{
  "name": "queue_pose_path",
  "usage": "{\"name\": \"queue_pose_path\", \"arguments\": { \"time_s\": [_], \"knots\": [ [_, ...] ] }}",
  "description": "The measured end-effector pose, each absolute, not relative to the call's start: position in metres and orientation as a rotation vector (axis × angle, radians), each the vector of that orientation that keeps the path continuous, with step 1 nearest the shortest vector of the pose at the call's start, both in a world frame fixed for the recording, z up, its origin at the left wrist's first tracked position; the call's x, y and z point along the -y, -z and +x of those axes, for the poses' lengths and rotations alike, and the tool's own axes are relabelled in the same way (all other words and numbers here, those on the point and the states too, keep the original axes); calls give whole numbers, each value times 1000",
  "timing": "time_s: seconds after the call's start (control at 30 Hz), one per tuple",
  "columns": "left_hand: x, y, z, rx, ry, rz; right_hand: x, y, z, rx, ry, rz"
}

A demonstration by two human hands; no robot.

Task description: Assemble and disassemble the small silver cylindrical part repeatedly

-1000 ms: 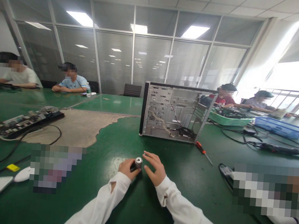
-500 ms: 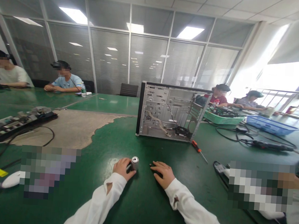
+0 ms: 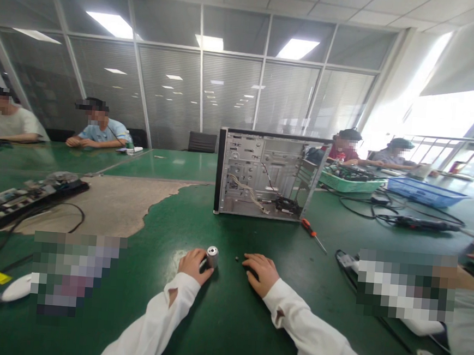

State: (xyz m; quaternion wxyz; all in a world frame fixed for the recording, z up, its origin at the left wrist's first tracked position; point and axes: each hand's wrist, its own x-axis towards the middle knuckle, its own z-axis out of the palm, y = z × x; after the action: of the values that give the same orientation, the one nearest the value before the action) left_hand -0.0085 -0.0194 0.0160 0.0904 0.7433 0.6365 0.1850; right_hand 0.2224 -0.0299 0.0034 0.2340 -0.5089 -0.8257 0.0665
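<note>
A small silver metal cylinder (image 3: 212, 257), with a dark hole in its top face, stands upright on the green tabletop. My left hand (image 3: 193, 265) is closed around its left side, thumb and fingers against it. To the right of the cylinder lies a tiny dark piece (image 3: 237, 258), too small to name. Just beyond that piece, my right hand (image 3: 263, 273) rests on the table with its fingers stretched out, holding nothing. Farther forward, an opened computer case (image 3: 272, 175) stands with its metal inside, loose cables and a black part showing.
An orange-handled screwdriver (image 3: 309, 227) lies by the case's right corner. Circuit boards (image 3: 30, 197) lie at left. Green (image 3: 353, 185) and blue baskets (image 3: 426, 193) stand at back right, near black cables. A co-worker's hand (image 3: 444, 277) is at far right; other people sit across.
My right hand has drawn slightly away from the tiny dark piece, and a gap now shows between them. My left hand stays at the cylinder. The camera view has shifted a little.
</note>
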Motion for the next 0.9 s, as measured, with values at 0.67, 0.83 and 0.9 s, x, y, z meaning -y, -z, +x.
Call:
{"name": "queue_pose_path", "arguments": {
  "time_s": [0.67, 0.83, 0.9],
  "knots": [
    [21, -19, -8, -1893, -538, 2222, 4, 25, 233, 1560, -617, -1232],
    [21, -16, -9, -1863, -555, 2258, 17, 8, 228, 1729, -423, -1145],
    [22, -14, -9, -1814, -573, 2308, 29, -1, 221, 1835, -394, -1065]
  ]
}}
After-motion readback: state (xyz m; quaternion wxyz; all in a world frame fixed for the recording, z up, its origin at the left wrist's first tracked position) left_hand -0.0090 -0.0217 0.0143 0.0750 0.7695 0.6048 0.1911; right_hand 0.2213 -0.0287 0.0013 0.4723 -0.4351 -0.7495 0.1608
